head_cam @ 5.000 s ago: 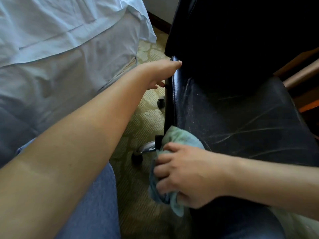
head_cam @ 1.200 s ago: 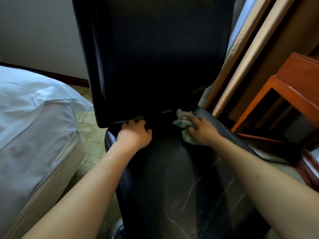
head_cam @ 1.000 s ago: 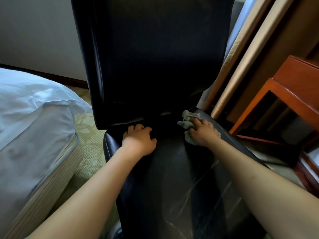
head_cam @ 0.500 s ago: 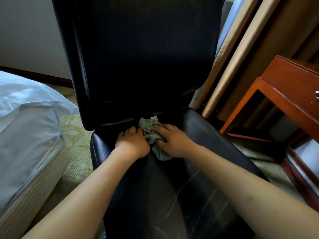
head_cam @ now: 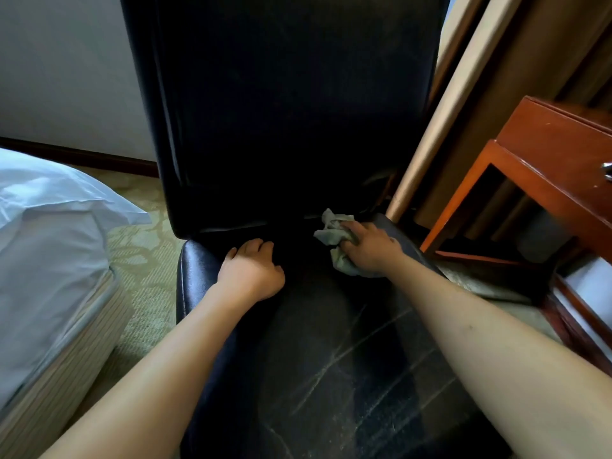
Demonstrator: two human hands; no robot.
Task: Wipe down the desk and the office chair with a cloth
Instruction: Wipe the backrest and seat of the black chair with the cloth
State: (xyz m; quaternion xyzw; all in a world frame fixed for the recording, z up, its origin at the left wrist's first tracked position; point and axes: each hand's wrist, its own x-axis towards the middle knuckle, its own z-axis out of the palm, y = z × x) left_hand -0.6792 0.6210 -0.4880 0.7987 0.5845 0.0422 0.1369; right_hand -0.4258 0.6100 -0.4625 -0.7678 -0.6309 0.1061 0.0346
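Observation:
A black leather office chair [head_cam: 331, 376] fills the middle of the view, with its tall backrest upright and its scuffed seat below me. My right hand [head_cam: 372, 250] presses a crumpled grey-green cloth [head_cam: 331, 231] onto the back right of the seat, close to the gap under the backrest. My left hand [head_cam: 250, 271] rests on the back left of the seat with the fingers curled and nothing in it. The reddish wooden desk [head_cam: 559, 150] stands at the right, and only its corner and a drawer front show.
A bed [head_cam: 43, 246] with white sheets lies at the left, close to the chair. Patterned carpet [head_cam: 145, 260] shows between them. Beige curtains [head_cam: 490, 77] hang behind the chair on the right. A white wall with a dark skirting board is at the back left.
My right hand has slid the cloth from the middle back of the seat, beside my left hand, out to the back right. My left hand has stayed in place.

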